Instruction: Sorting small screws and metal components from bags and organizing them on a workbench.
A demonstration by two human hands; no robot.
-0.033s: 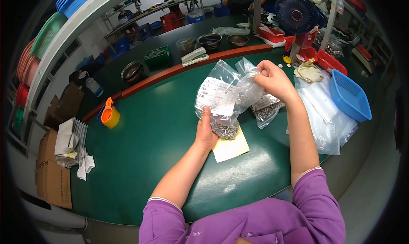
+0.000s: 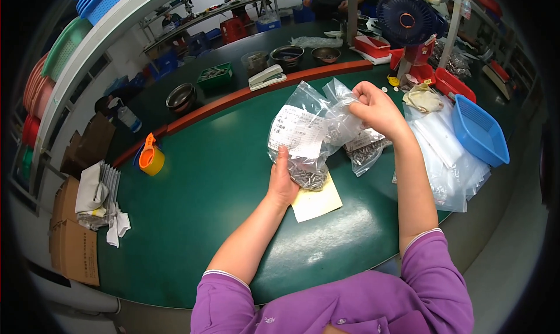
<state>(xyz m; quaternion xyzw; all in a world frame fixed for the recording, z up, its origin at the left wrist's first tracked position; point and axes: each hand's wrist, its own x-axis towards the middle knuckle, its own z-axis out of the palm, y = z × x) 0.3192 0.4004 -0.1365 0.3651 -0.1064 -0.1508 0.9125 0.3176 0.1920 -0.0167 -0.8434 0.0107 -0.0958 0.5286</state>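
Note:
My left hand [image 2: 283, 183] is wrapped round the lower part of a clear plastic bag [image 2: 308, 169] of small metal pins, its thumb pressed on the front. A white paper slip [image 2: 297, 131] with print and handwriting shows through the bag. At the bag's upper right, my right hand [image 2: 376, 109] pinches crumpled clear plastic; whether this belongs to the same bag I cannot tell. Behind, on the green table, lies a second bag of metal pins [image 2: 367, 152] with its own slip, partly covered by the plastic. A pale yellow sheet of paper [image 2: 318, 201] lies beneath the held bag.
On the right are stacked clear bags [image 2: 437, 153], a blue basket [image 2: 479, 130] and a crumpled cloth [image 2: 423, 98]. An orange tape roll [image 2: 151, 160] sits left. Past the red ledge [image 2: 233, 104] stand metal bowls [image 2: 181, 96] and a green tray [image 2: 214, 74]. Cardboard boxes [image 2: 79, 249] stand far left.

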